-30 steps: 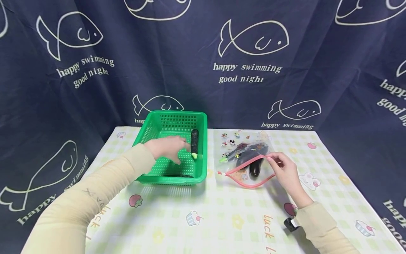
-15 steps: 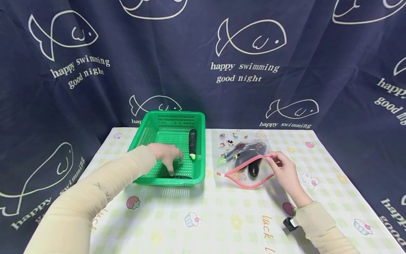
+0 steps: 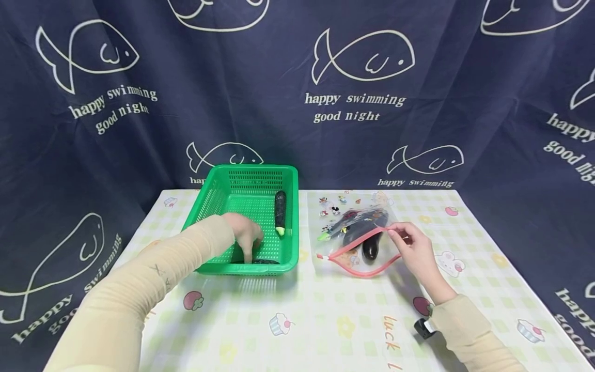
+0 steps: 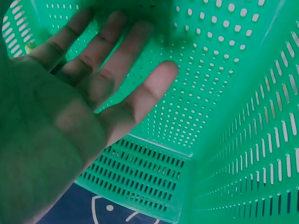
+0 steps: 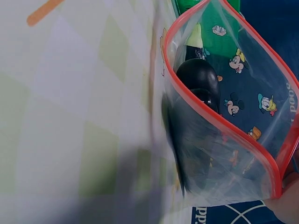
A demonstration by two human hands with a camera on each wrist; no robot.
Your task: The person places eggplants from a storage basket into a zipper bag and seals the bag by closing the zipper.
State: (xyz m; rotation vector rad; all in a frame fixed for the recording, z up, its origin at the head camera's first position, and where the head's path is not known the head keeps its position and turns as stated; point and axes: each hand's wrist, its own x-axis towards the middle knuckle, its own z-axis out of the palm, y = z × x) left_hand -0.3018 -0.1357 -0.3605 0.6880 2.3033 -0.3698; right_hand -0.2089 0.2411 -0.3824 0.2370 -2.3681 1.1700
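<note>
My left hand [image 3: 244, 233] reaches down inside the green plastic basket [image 3: 293, 232], by its near wall. Its thumb points down beside a dark eggplant [image 3: 267, 262] lying along that wall, partly hidden by the rim. Extended, slightly bent fingers [image 4: 126, 51] show in the left wrist view, with nothing between them and the thumb. A second eggplant [image 3: 280, 209] with a pale green end lies along the basket's right side. My right hand [image 3: 416, 245] pinches the red-edged mouth of a clear printed zip bag [image 3: 355, 242], holding it apart. Dark eggplants [image 5: 198, 77] lie inside the bag.
A checked tablecloth [image 3: 251, 330] with fruit and cupcake prints covers the table. Behind it hangs a dark blue curtain [image 3: 260, 93] with white fish drawings. A small black device [image 3: 424, 328] sits at the right wrist, close over the cloth.
My left hand has moved from the basket's middle toward its near wall and lower, its thumb now beside the near eggplant. The right hand keeps hold of the bag's edge.
</note>
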